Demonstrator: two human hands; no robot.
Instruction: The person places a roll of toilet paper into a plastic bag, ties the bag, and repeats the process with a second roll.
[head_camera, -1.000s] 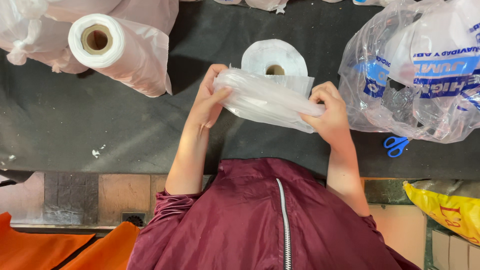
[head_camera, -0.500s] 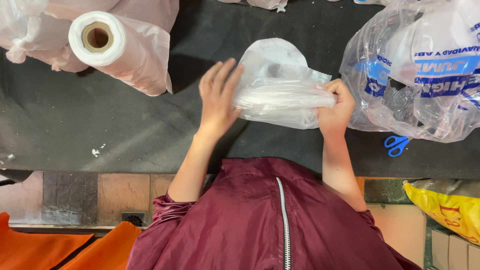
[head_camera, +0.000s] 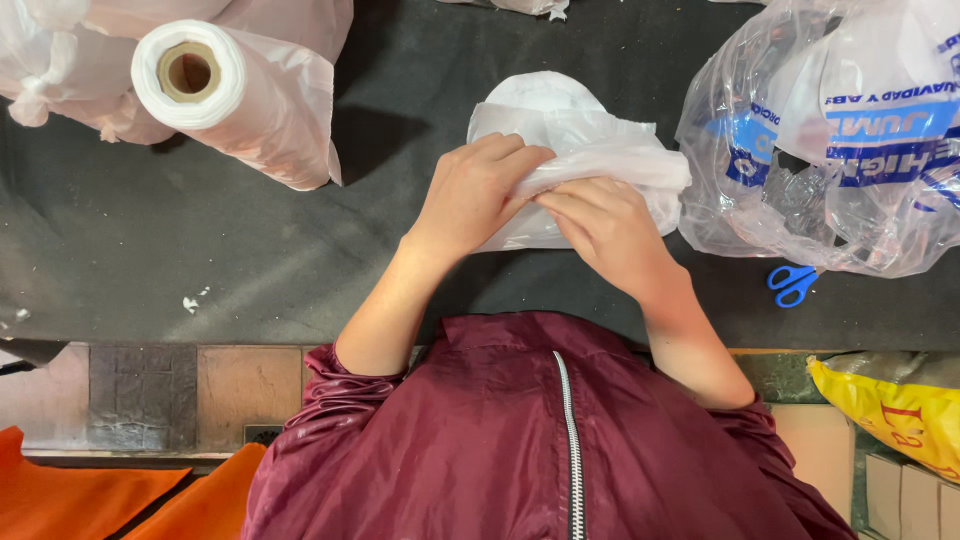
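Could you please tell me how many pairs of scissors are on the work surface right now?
1. The blue-handled scissors lie on the dark table at the right, partly under the large printed plastic bag. More could be hidden beneath the bags.

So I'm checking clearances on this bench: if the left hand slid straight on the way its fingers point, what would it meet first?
The left hand points toward the right, across the thin white bag it already touches; beyond that, probably the big clear printed bag, though depth is unclear.
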